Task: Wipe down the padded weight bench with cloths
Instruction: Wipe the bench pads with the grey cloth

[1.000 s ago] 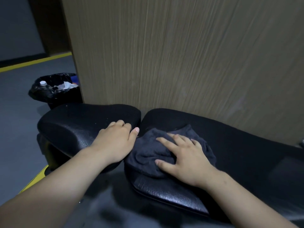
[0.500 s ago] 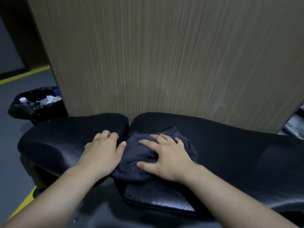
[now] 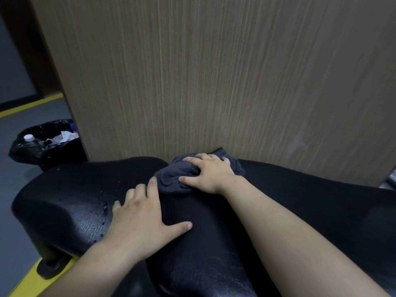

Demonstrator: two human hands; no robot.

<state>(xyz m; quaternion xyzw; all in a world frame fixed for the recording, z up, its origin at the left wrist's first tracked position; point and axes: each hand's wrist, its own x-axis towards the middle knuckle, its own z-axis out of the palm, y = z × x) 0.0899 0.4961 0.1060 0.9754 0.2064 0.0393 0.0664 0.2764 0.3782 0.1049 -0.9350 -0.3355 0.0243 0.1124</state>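
A tall wood-grain panel [image 3: 214,71] fills most of the view and stands just behind the padded weight bench [image 3: 310,200]. The bench is black with a pebbled vinyl skin, and it runs across the lower frame in two cushions: a shorter left pad [image 3: 70,196] and a longer right pad [image 3: 214,254], meeting at a narrow seam. Grey floor [image 3: 12,211] lies to the left, crossed by a yellow line [image 3: 32,105]. A yellow base [image 3: 27,277] shows under the left pad's support.

A bin [image 3: 42,151] lined with a black bag stands on the floor beside the panel's corner, well apart from both hands. It holds crumpled paper and a white bottle cap [image 3: 28,137]; any print on the rubbish is too small to read.

The left hand [image 3: 141,219] lies flat and open across the seam, with its fingers spread on the left pad and its thumb stretched onto the right pad. The right hand [image 3: 211,173] grips the cloth [image 3: 173,179], fingers curled over it and thumb pressing its near edge. The cloth is dark grey and bunched. It sits on the far end of the right pad close to the seam, touching the panel, just beyond the left hand's fingertips.

Small droplets [image 3: 105,207] dot the left pad beside the left hand.
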